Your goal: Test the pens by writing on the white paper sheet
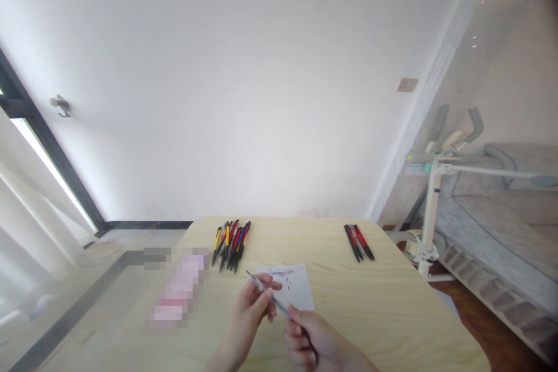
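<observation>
A grey pen (281, 306) slants between my two hands above the table. My left hand (250, 305) pinches it near its upper left end, thumb against fingers. Around its lower right end, the fingers of my right hand (316, 337) are closed. Something thin and dark shows under the right palm; whether it belongs to the same pen I cannot tell. Just beyond the hands lies a white sheet of paper (303, 290) with dark and red marks, partly covered by my left hand.
A heap of pens (229, 244) in yellow, red, blue and black lies at the table's far left. Several red, grey and black pens (358, 242) lie side by side at the far right. The wooden table (370, 308) faces a white wall; exercise equipment (431, 209) stands to the right.
</observation>
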